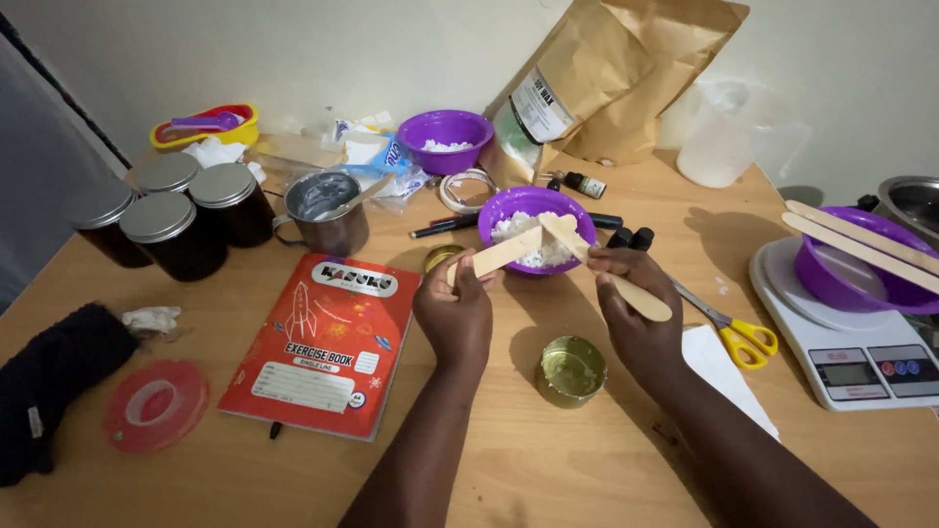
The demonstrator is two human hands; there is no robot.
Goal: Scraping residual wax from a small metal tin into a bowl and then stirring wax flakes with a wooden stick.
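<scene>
My left hand (456, 311) grips a flat wooden stick (505, 251) and my right hand (631, 303) grips a second wooden stick (641, 297). The two sticks' tips meet and cross over a purple bowl (520, 201) filled with white flakes (533, 256). A small gold tin (571, 371) with a pale solid inside sits on the table between my forearms. Another small gold tin (440, 256) peeks out just beyond my left hand.
A red exercise book (323, 342) lies left, with dark lidded jars (176, 230) and a metal cup (328, 210) behind. Yellow-handled scissors (734, 332), a white scale (851, 352) bearing a purple bowl (841, 284) with two sticks, brown bags (606, 78), another purple bowl (445, 127).
</scene>
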